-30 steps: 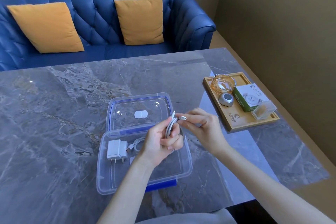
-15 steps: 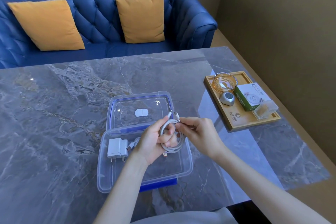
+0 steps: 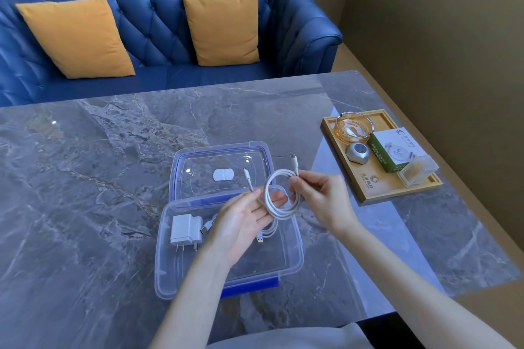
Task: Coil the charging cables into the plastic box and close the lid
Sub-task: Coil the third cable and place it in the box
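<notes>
We see the cable (image 3: 283, 198) as a white, round-section cord wound into a few loose loops, held above the far half of the box (image 3: 289, 252). Two short tails with small plugs stick up at 12 o'clock from the coil; a third end, orange-tipped, hangs at 6 o'clock into the box.

Right hand (image 3: 320, 198): fingers curled, pinching the coil on its 3 o'clock side. Left hand (image 3: 243, 221): palm up, fingers nearly straight, lying under the coil's 9 o'clock side. We cannot tell whether its thumb clamps one tail.

The box is clear plastic with blue latches and stands open on the table (image 3: 85, 207). Inside, at 9 o'clock from the left hand, lies a white charger (image 3: 184, 228), prongs toward us. Another plug shows just beside it, partly hidden by the hand.

The lid (image 3: 224, 170), clear with a blue rim seal, lies flat at 12 o'clock from the box, touching its far edge.

At 2 o'clock from the box, well apart: a wooden tray (image 3: 368, 184) holding a glass dish (image 3: 353, 127), a green carton (image 3: 394, 150) and small items. Beyond the table, a blue sofa (image 3: 158, 37) with two orange cushions.
</notes>
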The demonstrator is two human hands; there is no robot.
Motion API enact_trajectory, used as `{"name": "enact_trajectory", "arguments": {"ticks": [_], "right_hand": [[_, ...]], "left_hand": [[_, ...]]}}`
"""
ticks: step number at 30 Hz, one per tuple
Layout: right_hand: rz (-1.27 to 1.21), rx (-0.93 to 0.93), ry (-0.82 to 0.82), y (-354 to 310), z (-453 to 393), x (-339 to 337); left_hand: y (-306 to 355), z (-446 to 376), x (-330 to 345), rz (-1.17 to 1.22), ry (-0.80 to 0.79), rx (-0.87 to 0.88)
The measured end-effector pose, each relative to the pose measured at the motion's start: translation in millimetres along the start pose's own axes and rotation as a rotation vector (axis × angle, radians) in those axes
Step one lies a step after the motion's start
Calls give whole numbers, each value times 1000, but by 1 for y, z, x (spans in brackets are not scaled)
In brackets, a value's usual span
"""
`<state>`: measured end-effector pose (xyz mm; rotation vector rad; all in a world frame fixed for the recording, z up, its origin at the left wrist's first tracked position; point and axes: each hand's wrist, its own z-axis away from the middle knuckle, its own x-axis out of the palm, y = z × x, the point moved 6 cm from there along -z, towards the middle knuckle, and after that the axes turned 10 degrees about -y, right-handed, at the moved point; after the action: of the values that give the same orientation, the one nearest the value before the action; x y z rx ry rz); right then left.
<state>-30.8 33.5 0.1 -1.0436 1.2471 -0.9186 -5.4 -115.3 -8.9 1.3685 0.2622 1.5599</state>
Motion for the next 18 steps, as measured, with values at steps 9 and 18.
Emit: {"name": "enact_trajectory", "arguments": {"ticks": [9,18], "right_hand": [[22,48,1,2,4,6],[-212,161,-12,6,3,-4]], "left_hand": [[4,-2,-9,-905,226,130],[13,-1,-8,-830,354,182]]}}
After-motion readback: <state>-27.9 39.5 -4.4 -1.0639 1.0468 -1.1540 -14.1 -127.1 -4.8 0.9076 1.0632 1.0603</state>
